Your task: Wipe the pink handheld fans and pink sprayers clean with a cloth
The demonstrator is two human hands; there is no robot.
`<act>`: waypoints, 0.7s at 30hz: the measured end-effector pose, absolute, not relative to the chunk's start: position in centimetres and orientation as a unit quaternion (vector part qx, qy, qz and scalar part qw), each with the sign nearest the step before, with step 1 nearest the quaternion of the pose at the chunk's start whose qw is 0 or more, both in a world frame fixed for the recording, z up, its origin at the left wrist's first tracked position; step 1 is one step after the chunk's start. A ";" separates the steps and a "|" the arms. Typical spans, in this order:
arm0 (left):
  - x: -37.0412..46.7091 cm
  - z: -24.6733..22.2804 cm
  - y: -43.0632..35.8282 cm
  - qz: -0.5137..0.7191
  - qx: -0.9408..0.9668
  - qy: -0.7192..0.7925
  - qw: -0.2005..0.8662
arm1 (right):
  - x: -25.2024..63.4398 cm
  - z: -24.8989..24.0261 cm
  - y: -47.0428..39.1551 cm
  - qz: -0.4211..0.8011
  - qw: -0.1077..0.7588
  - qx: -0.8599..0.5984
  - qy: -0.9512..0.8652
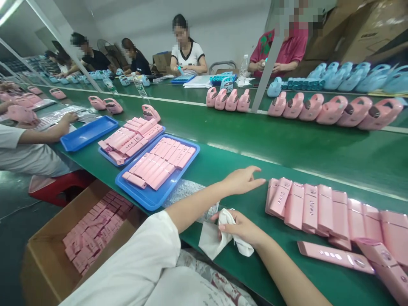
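While the left hand [239,180] hovers with fingers loosely spread and holding nothing, its fingertips [259,182] point at three o'clock toward a row of smooth pink rectangular panels [321,210] leaning overlapped on the green bench [287,148]. At six o'clock of it, the right hand [242,229] curls closed around a soft, crumpled white cloth [219,238]. At nine o'clock, a blue plastic tray [149,196] holds more pink panels; at seven o'clock, a cardboard box [47,263] holds small pink pieces.
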State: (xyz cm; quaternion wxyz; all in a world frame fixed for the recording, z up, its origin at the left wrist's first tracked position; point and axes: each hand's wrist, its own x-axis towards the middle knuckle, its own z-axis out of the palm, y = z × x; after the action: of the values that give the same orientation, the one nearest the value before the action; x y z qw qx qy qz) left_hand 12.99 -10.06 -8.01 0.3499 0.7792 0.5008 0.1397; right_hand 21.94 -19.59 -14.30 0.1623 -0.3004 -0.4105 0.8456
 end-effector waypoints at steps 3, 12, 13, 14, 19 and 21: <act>8.3 -7.7 -10.1 0.166 0.745 0.592 0.258 | 21.8 -14.3 -19.4 0.851 0.180 -0.324 -0.373; -3.3 -8.3 -8.8 0.105 0.542 0.830 0.082 | 21.8 -14.4 -19.6 0.847 0.216 -0.355 -0.332; -3.7 -8.4 -8.7 0.092 0.538 0.834 0.083 | 21.9 -14.4 -19.6 0.849 0.215 -0.355 -0.328; -3.9 -8.5 -8.6 0.081 0.537 0.835 0.085 | 21.9 -14.4 -19.6 0.849 0.215 -0.355 -0.327; -3.5 -8.2 -8.2 0.047 0.544 0.833 0.094 | 21.9 -14.3 -19.7 0.847 0.213 -0.358 -0.330; -3.3 -7.9 -8.1 0.040 0.538 0.836 0.098 | 21.9 -14.2 -19.7 0.847 0.207 -0.364 -0.327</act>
State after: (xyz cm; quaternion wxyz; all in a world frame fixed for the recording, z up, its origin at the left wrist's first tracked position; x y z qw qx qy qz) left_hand -3.34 -8.08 -7.90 0.0976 0.5382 0.8362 0.0398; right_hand 21.92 -19.72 -14.24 0.2072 -0.3639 -0.3273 0.8470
